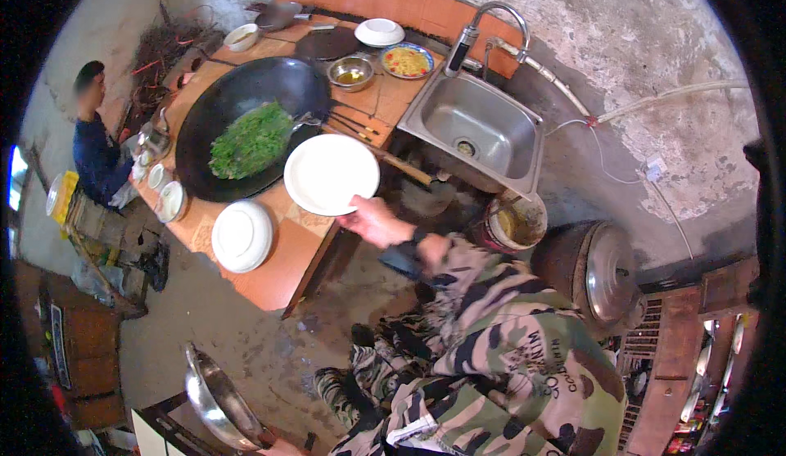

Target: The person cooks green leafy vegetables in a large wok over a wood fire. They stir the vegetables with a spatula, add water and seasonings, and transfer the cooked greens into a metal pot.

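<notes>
My right hand (pixel 381 226), with a dark band at its wrist, grips the near rim of a white plate (pixel 331 173), its thumb on top. The plate is held beside a large black wok (pixel 288 81) and over the stove top's edge. Chopped green leafy vegetables (pixel 252 140) lie in the wok. A spatula with a long wooden handle (pixel 405 167) reaches into it, its blade partly hidden. Low in the view, my left hand (pixel 282 448), mostly cut off, holds the rim of a tilted shiny metal basin (pixel 218 394). The basin's inside is only partly visible.
An upturned white bowl (pixel 242 236) stands on the tiled stove top (pixel 276 278). Behind are a metal bowl of yellow liquid (pixel 350 74) and a plate of shredded food (pixel 407 61). A steel sink (pixel 479 121) adjoins at right. A person (pixel 95 137) sits beyond the stove.
</notes>
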A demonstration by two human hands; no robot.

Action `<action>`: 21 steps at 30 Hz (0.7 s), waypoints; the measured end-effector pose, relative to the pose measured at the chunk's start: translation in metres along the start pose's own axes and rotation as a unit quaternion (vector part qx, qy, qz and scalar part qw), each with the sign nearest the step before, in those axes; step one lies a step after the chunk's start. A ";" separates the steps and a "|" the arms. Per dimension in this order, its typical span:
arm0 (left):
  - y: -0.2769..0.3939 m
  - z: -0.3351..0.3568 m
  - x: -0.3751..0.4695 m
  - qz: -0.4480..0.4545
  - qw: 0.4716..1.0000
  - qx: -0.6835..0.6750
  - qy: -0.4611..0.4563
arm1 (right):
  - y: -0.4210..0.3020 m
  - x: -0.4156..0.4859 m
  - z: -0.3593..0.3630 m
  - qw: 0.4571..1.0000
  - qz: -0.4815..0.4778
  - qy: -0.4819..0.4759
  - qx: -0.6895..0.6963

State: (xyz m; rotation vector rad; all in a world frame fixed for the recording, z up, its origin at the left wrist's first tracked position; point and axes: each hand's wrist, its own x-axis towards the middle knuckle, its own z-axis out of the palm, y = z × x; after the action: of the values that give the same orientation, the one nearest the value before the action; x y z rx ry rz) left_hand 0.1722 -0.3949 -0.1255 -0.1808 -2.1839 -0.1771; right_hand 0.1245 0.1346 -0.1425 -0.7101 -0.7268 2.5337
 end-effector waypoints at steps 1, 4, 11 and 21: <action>0.015 0.004 0.010 -0.010 1.000 0.003 -0.008 | -0.034 -0.015 -0.013 0.999 -0.013 -0.020 -0.032; 0.054 0.018 0.015 -0.084 0.995 0.029 -0.040 | -0.154 -0.061 -0.067 0.974 -0.055 -0.161 -0.152; 0.153 -0.036 -0.057 -0.399 0.902 0.035 -0.164 | -0.294 -0.020 -0.168 0.926 -0.032 -0.078 -0.368; 0.285 -0.165 -0.045 -0.434 0.897 -0.073 0.042 | -0.197 0.116 -0.128 0.647 -0.046 -0.250 -0.719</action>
State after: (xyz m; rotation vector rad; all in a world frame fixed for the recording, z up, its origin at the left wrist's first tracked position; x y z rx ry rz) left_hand 0.3847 -0.1503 -0.0501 0.7275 -2.0200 -0.8300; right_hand 0.1529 0.3936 -0.1638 -0.2396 -2.9192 1.4984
